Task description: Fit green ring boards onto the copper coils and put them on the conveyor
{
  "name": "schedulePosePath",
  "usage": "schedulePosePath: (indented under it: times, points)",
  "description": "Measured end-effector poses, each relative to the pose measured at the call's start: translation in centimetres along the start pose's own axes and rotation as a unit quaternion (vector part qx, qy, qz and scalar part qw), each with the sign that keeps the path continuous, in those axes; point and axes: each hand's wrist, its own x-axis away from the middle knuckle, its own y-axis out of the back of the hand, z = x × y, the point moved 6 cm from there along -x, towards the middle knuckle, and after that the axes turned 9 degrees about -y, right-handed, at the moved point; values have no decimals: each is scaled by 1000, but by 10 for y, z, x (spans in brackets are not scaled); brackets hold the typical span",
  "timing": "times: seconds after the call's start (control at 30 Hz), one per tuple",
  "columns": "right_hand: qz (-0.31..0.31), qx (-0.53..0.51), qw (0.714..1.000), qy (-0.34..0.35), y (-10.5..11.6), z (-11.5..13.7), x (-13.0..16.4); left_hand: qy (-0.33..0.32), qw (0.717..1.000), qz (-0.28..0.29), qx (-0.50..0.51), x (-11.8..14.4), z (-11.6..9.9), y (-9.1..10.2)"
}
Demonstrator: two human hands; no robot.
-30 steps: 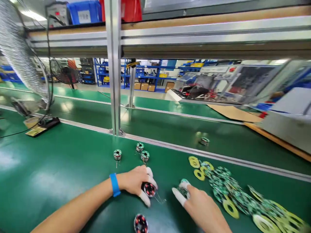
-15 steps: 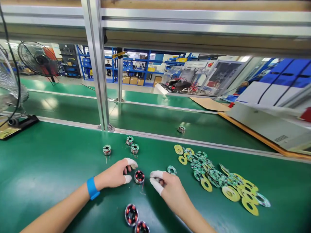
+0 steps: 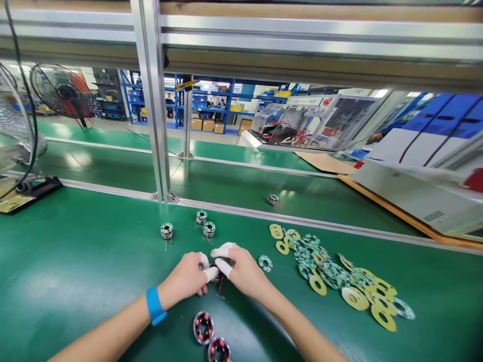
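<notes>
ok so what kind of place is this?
Likely an electronics assembly line in a factory: green conveyor belt, a pile of ring-shaped circuit boards, small wound coils. Both hands, left hand and right hand, meet on one coil.

Electronics factory floor: green assembly belt (image 3: pixel 75 261) under hands, ring circuit boards (image 3: pixel 339 281) heaped right of them, blue storage racks (image 3: pixel 211 108) far beyond, fan (image 3: pixel 62 93) far left.

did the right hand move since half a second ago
Yes. The right hand has moved left, away from the pile of ring boards, and now meets the left hand over the small coil between them.
</notes>
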Motion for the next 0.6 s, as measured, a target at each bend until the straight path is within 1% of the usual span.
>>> schedulePosePath:
  times: [0.1, 0.2, 0.27, 0.4, 0.5, 0.6]
  points:
    - [40, -17, 999, 3, -4, -4, -2, 5, 1000, 0, 3, 2, 4, -1]
    - [44, -58, 997, -18, -6, -10, -1, 3, 1000, -1, 13, 6, 8, -5]
    - [44, -73, 996, -24, -7, -13, 1, -3, 999, -13, 39, 8, 10, -10]
    - [24, -74, 997, -26, -6, -13, 6, -7, 995, -43, 88, 11, 13, -17]
    - [-2, -70, 997, -22, -7, -13, 10, -18, 994, -51, 92, 13, 12, -19]
    - [-28, -69, 997, -17, -9, -14, 13, -44, 993, -56, 94, 14, 8, -18]
